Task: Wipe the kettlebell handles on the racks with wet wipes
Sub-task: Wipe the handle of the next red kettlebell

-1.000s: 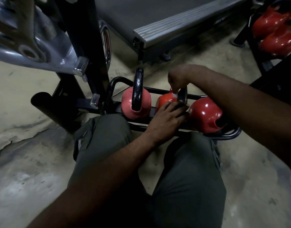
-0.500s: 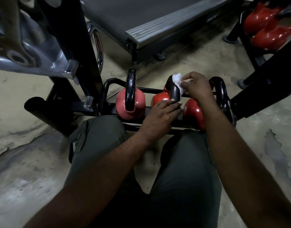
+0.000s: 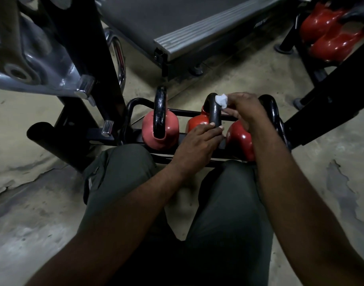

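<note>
At the bottom centre of the frame, your 2 knees in dark green trousers (image 3: 228, 203) fill the foreground, and both bare forearms reach up from the lower corners. Just beyond the knees, in the middle of the frame, a low black rack (image 3: 135, 100) sits on the stained concrete floor (image 3: 32, 203) and carries 3 kettlebells in a row.

Your left hand (image 3: 197, 141) lies on the near side of the middle kettlebell (image 3: 197, 123). Its fingers are fairly straight and laid flat across the lower end of that bell's black handle (image 3: 213, 114), curling round nothing.

Your right hand (image 3: 246, 112), a little higher in the frame, pinches a small crumpled white wet wipe (image 3: 221, 100) between thumb and fingertips. It holds the wipe against the top right of the same handle.

The right hand and forearm cover part of the right kettlebell (image 3: 239, 139), which is glossy red; its black loop shows beyond the knuckles. Left of centre stands the left kettlebell (image 3: 162, 133), a paler pinkish red, upright with its handle edge-on to you and apart from both hands.

Farther off, a grey machine frame (image 3: 32, 58) fills the upper left. A treadmill deck (image 3: 197, 27) with a ribbed silver edge crosses the top centre. More red kettlebells (image 3: 329, 34) cluster in the upper right corner.
</note>
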`<state>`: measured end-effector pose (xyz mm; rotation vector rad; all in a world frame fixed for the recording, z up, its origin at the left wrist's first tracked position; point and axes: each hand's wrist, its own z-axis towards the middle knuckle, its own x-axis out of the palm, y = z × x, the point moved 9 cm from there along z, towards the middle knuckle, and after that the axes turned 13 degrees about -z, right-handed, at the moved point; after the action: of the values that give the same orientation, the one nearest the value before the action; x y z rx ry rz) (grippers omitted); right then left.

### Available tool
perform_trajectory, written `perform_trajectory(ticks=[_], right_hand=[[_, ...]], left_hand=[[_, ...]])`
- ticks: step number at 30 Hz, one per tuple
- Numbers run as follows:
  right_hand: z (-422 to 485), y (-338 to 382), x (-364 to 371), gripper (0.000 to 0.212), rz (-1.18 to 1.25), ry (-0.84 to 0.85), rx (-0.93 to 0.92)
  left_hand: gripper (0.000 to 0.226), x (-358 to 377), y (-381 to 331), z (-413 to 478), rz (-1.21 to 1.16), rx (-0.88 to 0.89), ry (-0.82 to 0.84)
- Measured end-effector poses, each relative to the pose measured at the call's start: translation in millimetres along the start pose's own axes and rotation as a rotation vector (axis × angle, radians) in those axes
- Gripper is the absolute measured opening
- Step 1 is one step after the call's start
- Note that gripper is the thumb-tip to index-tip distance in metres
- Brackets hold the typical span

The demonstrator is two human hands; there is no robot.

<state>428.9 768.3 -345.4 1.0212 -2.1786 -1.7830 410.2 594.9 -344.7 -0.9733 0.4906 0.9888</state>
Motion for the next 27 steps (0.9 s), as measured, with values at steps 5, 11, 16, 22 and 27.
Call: perform_trajectory(ticks=[5, 11, 16, 22, 27], right_hand=[[5.1, 13.0, -2.8, 0.015, -0.309, -0.027, -0.176], [-2.5, 23.9, 2.6, 0.017, -0.31, 0.047, -0.21], [-3.1, -16.3, -1.9, 0.016, -0.05, -0.033, 0.022], [11.4, -44.7, 34.8, 0.016, 0.152, 0.14, 0.359], [-7.4, -56.5, 31.7, 0.024, 0.155, 0.211, 0.339]], left_hand=[[0.037, -3.9, -2.9, 0.9, 0.007, -0.002, 0.002], [0.039, -2.1, -1.4, 0.3, 0.013, -0.014, 0.016], [0.034, -1.0, -0.5, 0.8, 0.02, -0.006, 0.005], [0.033, 1.4, 0.2, 0.6, 0.018, 0.0, -0.02], [0.032, 3.5, 2.5, 0.0, 0.0, 0.012, -0.038]])
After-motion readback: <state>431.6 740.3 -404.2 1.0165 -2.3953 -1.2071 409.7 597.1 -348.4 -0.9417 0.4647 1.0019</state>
